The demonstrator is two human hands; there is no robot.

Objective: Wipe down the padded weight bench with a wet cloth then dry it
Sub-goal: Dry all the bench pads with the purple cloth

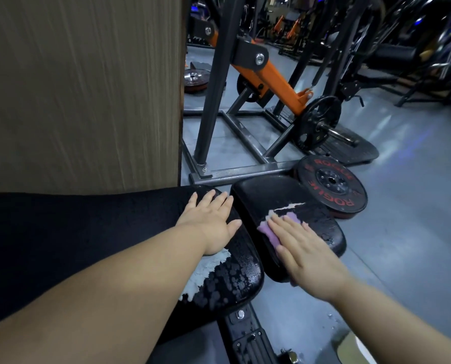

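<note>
On the seat pad (pixel 271 195) of the weight bench (pixel 245 274), a right hand (pixel 305 250) presses a purple cloth (pixel 267 231) flat.
Its fingers lie straight and close together over the cloth, the forearm reaching in from lower right; droplets (pixel 324 229) bead the pad beside them. Left of the seat pad, the left hand (pixel 213 219) rests palm-down, fingers open, on the back pad (pixel 87 232), above pale foam (pixel 206 269). Behind the seat pad, a red-lettered weight plate (pixel 332 185) lies on the floor (pixel 402 206).
</note>
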